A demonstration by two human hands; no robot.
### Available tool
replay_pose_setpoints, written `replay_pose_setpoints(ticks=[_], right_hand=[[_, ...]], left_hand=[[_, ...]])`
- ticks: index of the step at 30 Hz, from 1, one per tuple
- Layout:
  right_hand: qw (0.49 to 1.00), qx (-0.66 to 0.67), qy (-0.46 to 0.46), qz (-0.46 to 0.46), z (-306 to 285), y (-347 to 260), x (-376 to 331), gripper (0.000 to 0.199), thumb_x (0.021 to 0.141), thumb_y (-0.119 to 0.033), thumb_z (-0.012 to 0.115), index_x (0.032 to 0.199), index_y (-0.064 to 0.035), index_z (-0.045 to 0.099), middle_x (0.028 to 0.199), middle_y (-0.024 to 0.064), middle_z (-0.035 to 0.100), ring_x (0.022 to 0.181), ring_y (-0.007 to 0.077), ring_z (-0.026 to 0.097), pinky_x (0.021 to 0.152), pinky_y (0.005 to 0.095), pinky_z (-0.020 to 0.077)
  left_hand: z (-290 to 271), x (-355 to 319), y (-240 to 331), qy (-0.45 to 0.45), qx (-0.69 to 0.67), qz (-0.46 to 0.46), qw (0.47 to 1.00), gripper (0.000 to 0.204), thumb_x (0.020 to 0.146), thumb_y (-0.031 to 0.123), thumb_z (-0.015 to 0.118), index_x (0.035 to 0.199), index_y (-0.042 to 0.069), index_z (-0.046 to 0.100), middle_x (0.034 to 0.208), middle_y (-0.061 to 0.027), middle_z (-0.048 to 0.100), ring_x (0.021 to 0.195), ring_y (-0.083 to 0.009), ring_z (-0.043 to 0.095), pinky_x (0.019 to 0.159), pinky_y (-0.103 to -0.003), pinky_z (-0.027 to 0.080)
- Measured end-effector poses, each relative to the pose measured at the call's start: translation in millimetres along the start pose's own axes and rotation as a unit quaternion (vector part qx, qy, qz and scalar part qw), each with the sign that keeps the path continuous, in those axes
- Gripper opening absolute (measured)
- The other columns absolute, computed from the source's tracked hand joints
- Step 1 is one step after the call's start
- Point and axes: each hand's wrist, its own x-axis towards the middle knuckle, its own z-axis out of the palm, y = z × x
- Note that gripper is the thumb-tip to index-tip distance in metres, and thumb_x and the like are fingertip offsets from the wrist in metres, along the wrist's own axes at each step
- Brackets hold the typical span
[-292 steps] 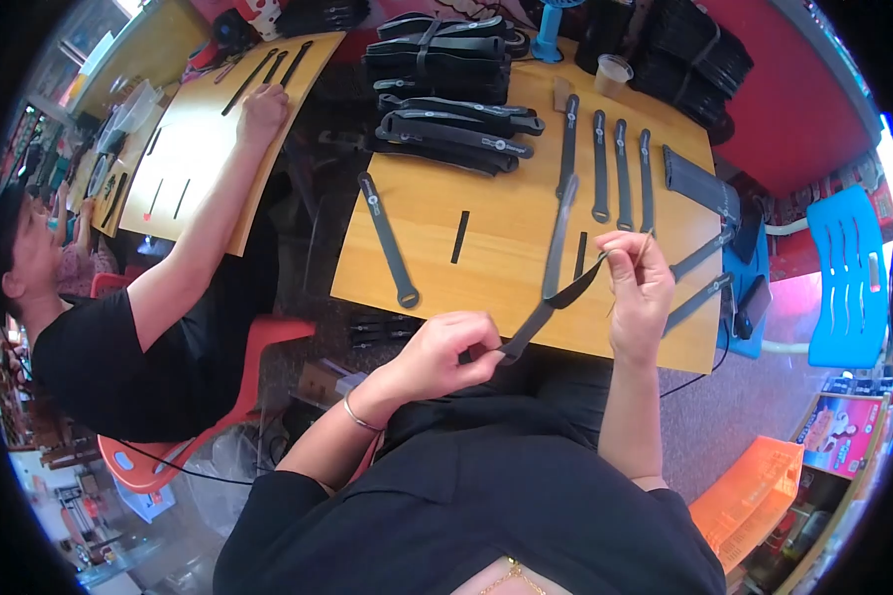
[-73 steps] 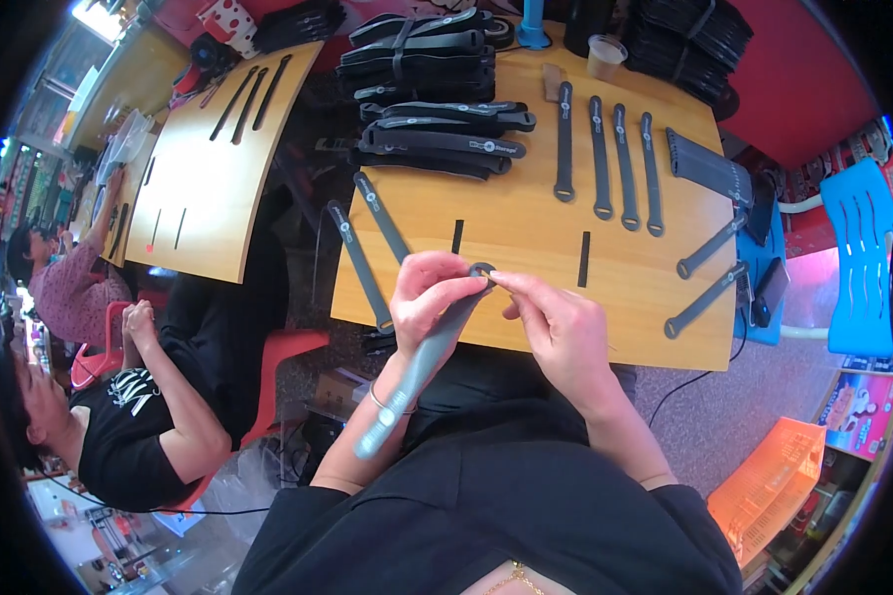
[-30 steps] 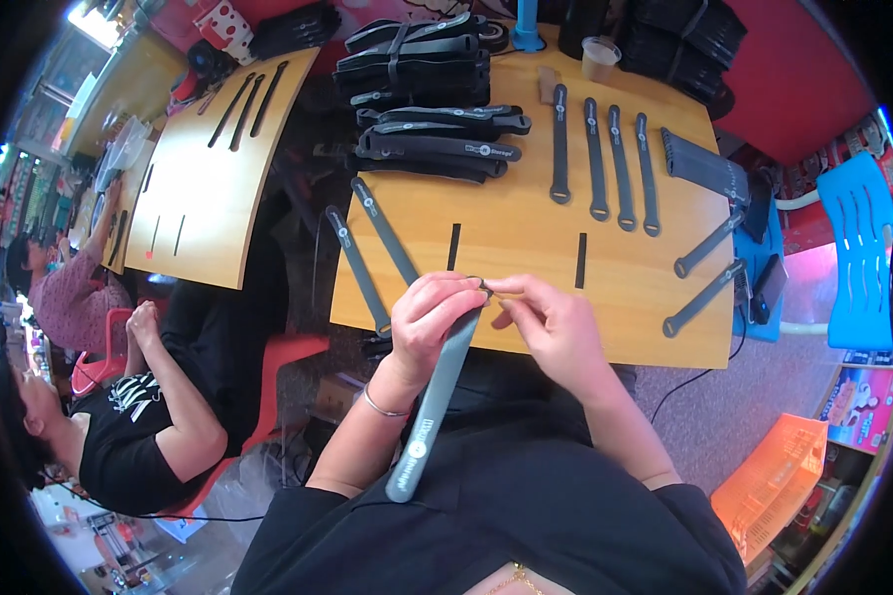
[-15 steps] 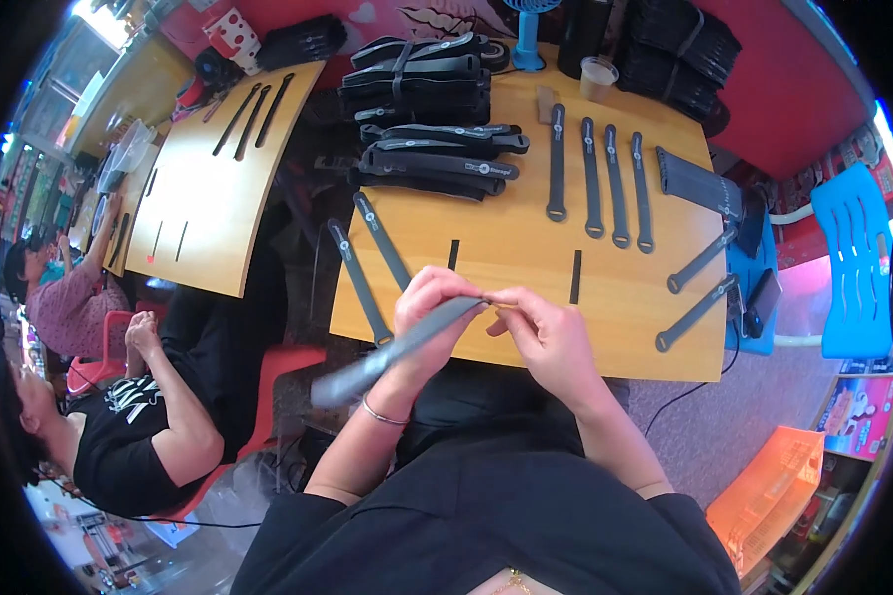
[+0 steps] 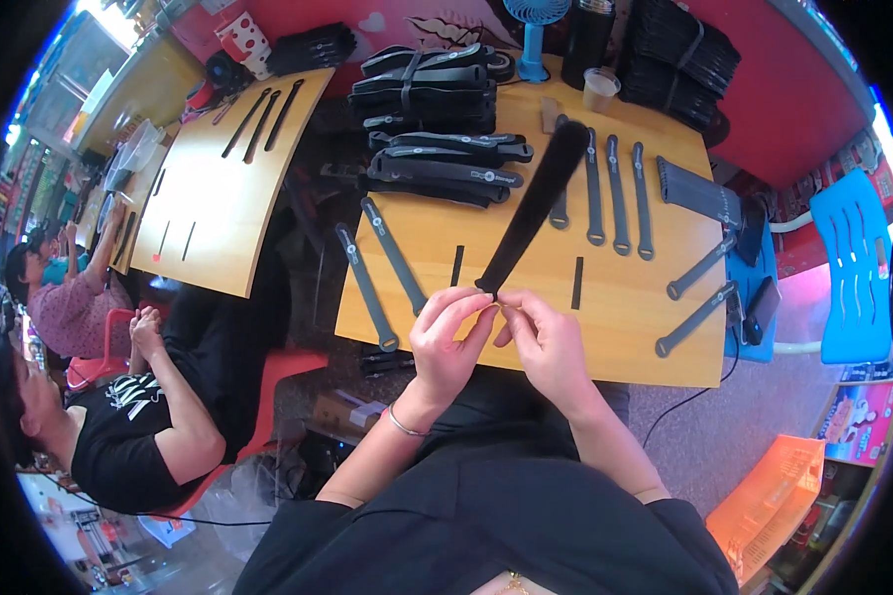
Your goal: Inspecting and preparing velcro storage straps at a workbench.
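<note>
My left hand [image 5: 445, 342] and my right hand [image 5: 544, 342] meet above the table's near edge. Between them they pinch the lower end of a black fabric strap [image 5: 536, 203], which stands up and leans to the right. The fingertips cover that end. Similar grey straps lie flat: two on the left, one of them a grey strap [image 5: 365, 288] near my left hand; several in a row behind, such as a strap [image 5: 619, 198]; and two slanting at the right, including a strap [image 5: 697, 319]. The held strap partly hides one in the row.
Strap stacks [image 5: 442, 177] and a tied bundle [image 5: 422, 94] sit at the back left of the wooden table [image 5: 506, 362]. Behind are a blue fan [image 5: 533, 50], a cup [image 5: 600, 89] and black bundles [image 5: 679, 64]. A seated person [image 5: 149, 416] is at the left.
The strap has swung from hanging over my left wrist to standing up away from me, its dark side showing. My left hand has turned; both hands still pinch the strap's end.
</note>
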Motion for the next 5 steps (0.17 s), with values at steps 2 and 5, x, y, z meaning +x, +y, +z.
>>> replay_pose_setpoints(ticks=[2, 5], right_hand=[[1.000, 0.002, 0.001, 0.004, 0.2, -1.2, 0.8, 0.016, 0.092, -0.005, 0.054, 0.106, -0.0018, 0.062, 0.071, 0.0113, 0.067, 0.064, 0.0197, 0.068, 0.058, 0.0286, 0.0501], [1.000, 0.006, -0.013, 0.023, -0.4, -5.2, -0.7, 0.016, 0.094, -0.003, 0.052, 0.106, 0.0025, 0.061, 0.077, 0.0086, 0.065, 0.067, 0.0143, 0.067, 0.061, 0.0236, 0.0491]], left_hand=[[0.1, 1.6, -1.6, -0.001, 0.006, 0.005, 1.000, 0.019, 0.069, -0.005, 0.074, 0.086, 0.001, 0.067, 0.086, -0.0103, 0.066, 0.081, -0.0243, 0.064, 0.070, -0.031, 0.053], [0.4, -1.5, -3.3, 0.003, 0.009, 0.000, 1.000, 0.022, 0.069, -0.004, 0.075, 0.088, 0.002, 0.067, 0.088, -0.0102, 0.066, 0.082, -0.0262, 0.064, 0.072, -0.032, 0.053]])
